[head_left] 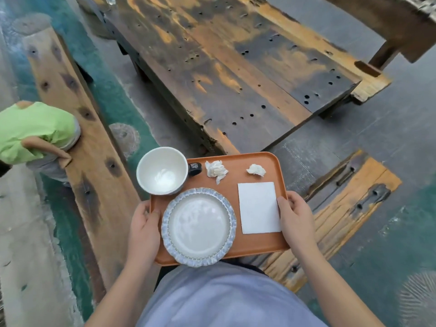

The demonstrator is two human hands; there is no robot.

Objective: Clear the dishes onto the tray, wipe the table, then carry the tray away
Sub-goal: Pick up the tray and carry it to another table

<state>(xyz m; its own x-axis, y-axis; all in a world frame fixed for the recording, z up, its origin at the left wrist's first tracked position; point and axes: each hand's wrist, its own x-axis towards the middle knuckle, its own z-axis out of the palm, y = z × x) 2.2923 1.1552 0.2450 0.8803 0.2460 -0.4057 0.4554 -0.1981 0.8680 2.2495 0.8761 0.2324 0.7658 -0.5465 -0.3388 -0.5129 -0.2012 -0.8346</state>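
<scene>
I hold an orange tray (pixel 257 241) in front of my body, off the table. My left hand (pixel 144 230) grips its left edge and my right hand (pixel 296 220) grips its right edge. On the tray stand a white cup with a dark handle (pixel 162 171) at the far left and a blue-rimmed plate (pixel 199 226) at the near left. Two crumpled tissues (pixel 215 171) (pixel 256 170) lie at the far side. A flat white cloth (pixel 258 207) rests at the right. The worn wooden table (pixel 224 67) lies beyond the tray.
A long wooden bench (pixel 77 128) runs along the left, with a green and grey bundle (pixel 37 133) on it. Another wooden bench (pixel 342 208) is under the tray at the right. A third one (pixel 401 27) stands at the far right. The floor is grey and teal.
</scene>
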